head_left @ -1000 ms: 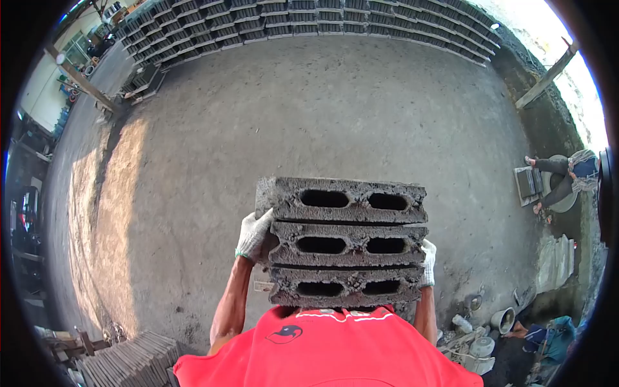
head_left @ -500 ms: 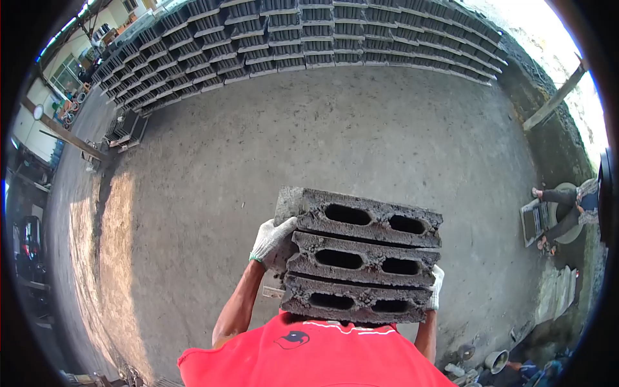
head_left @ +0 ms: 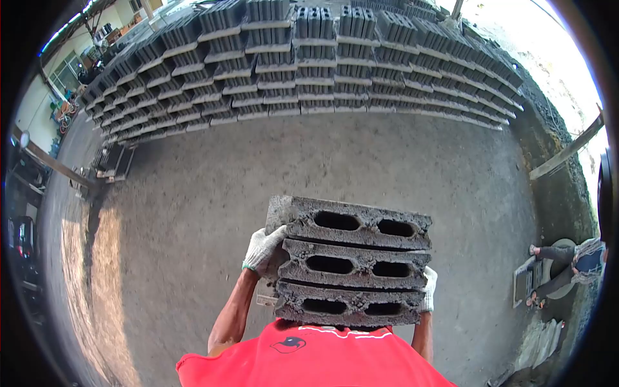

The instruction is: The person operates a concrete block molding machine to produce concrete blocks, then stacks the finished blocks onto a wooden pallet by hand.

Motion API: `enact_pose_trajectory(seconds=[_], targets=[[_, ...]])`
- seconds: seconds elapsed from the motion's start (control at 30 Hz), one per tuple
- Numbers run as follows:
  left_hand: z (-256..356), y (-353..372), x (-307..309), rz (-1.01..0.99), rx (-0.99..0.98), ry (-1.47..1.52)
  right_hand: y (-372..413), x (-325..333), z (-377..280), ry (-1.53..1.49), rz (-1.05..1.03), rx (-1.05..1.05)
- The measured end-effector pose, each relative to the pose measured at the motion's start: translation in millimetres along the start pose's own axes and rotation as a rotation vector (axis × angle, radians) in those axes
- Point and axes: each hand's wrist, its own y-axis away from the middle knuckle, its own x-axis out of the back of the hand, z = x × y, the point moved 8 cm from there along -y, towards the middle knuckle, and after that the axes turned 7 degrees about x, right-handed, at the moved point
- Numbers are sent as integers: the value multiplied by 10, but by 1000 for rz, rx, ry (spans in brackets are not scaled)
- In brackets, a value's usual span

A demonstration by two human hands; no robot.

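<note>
I hold a stack of three grey hollow concrete blocks (head_left: 351, 264) against my chest, above my red shirt. My left hand (head_left: 263, 250), in a white knit glove, grips the left end of the stack at the middle block. My right hand (head_left: 427, 289), also gloved, presses the right end near the lowest block and is mostly hidden behind it. Each block shows two oblong holes facing me.
Long rows of stacked concrete blocks (head_left: 303, 71) fill the far side of the bare concrete yard (head_left: 335, 161). A person (head_left: 570, 264) crouches at the right by a small pallet. A leaning wooden post (head_left: 567, 151) stands at the right; a pallet (head_left: 113, 161) lies at the left.
The view has advanced across the yard: the rows of blocks ahead appear larger and nearer. The crouching person has slid lower right. My grip on the stack is unchanged.
</note>
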Motion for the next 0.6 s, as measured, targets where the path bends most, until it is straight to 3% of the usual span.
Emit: enact_pose_trajectory(seconds=[0.1, 0.13, 0.23, 0.27, 0.3, 0.37, 0.47, 0.6], targets=[[780, -714, -372, -20, -79, -36, -952, -80, -5, -20, 99, -21], [1014, -956, -496, -9, -59, -70, -1412, -121, 164, 4, 57, 11], [1587, -1981, -828, -58, -114, 33, -2606, -582, -297, 50, 16, 109], [1818, -2019, -1039, -70, -103, 122, -3025, -606, -294, 70, -20, 53], [1888, -2397, -1107, -14, -154, 169, -3428, -630, -332, 91, -56, -3], [2297, -2712, -1256, 65, -12, 101, -4145, -812, -673, 92, -80, 27], [2785, -3284, -1414, 105, -61, 208, -5040, -1139, -1089, 26, -103, -9], [3485, -4013, -1433, 214, -66, 185, -6360, -1780, -1061, 20, -240, 60]])
